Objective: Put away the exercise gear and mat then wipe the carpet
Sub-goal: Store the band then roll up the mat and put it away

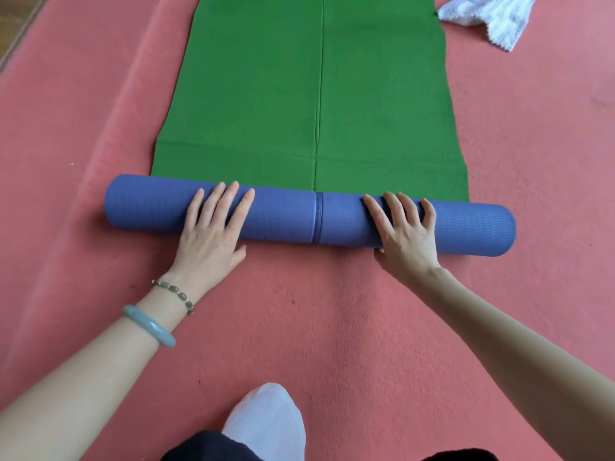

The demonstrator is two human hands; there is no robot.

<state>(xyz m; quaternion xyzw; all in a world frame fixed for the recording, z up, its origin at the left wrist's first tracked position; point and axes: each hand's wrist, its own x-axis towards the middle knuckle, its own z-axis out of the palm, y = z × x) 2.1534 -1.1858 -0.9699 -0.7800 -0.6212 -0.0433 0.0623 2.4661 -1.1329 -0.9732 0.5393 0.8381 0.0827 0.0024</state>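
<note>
On my remote feed I logged: left hand (208, 237), its wrist carrying a thin gold-linked bracelet (173, 291) of dark oval beads and, just behind it, a smooth pale grey-green bangle (149, 326); both forearms bare; one white sock (266, 424); black trousers (199, 449) at the lower edge.

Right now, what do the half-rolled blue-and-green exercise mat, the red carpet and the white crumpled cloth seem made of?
The blue-and-green exercise mat looks like matte foam or rubber: fine ribbed texture, thick soft roll. The red carpet seems short-pile textile: dull, fuzzy grain. The white crumpled cloth looks like fluffy terry or microfibre; hard to tell.
</note>
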